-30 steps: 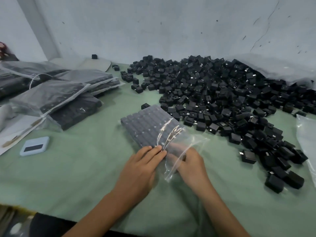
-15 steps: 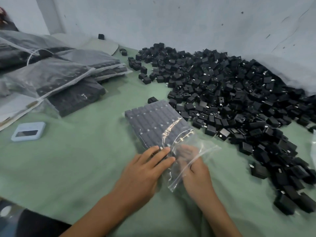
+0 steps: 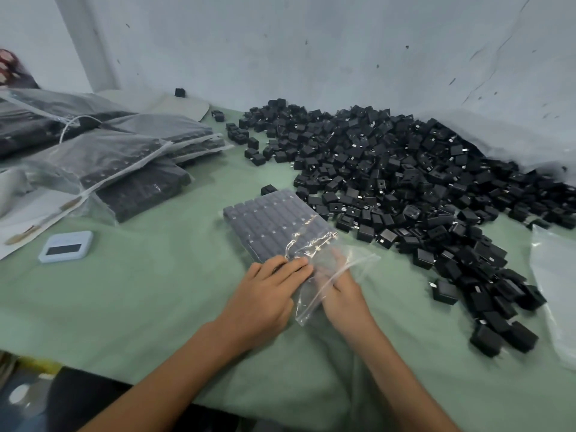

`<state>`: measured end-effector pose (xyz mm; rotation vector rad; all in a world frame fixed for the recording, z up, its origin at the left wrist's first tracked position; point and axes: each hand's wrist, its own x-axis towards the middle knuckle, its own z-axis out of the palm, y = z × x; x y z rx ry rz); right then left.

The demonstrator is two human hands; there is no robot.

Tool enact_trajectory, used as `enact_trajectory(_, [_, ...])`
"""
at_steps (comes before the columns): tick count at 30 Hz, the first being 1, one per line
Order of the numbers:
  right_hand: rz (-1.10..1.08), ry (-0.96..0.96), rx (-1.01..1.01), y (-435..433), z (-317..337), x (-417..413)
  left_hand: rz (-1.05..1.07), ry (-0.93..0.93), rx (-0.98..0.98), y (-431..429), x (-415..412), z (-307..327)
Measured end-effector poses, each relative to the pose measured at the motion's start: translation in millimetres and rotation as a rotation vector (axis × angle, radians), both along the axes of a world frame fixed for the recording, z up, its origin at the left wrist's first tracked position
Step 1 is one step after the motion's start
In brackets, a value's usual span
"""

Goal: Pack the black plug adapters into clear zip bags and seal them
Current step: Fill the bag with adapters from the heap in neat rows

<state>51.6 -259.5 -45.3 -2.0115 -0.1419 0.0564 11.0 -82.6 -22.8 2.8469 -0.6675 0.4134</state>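
The clear zip bag (image 3: 282, 227) lies flat on the green cloth (image 3: 140, 307) in front of me, filled with black plug adapters packed in neat rows, its open mouth turned toward me. My left hand (image 3: 265, 299) rests on the near end of the bag with the fingers straight and close together, pressing down on the plastic at the edge of the packed rows. My right hand (image 3: 341, 286) sits just beside it under the loose flap of the bag mouth; the film covers the fingers, so I cannot tell whether they pinch the zip strip or only lie against it. To my left, near the cloth's edge, I see a small pale blue device (image 3: 66, 246) with a dark screen. Beyond it lies a stack of filled bags (image 3: 124, 163), overlapping one another. To my right an empty clear bag (image 3: 554, 282) lies at the frame edge. Past the bag I am working on, a large loose pile of adapters (image 3: 405, 176) spreads across the cloth up to the grey wall (image 3: 311, 51).
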Motion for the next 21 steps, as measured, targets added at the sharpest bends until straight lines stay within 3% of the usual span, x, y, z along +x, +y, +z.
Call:
enact_trajectory(14, [0.062,-0.022,-0.017,-3,17,-9,0.007,0.029,0.016,-2,3,-2])
enact_trajectory(18, [-0.009,-0.058,0.032,-25,25,-23,0.002,0.016,0.018,0,5,-6])
enact_trajectory(21, [-0.156,-0.301,-0.241,-71,36,-28,0.001,0.013,0.003,2,7,-11])
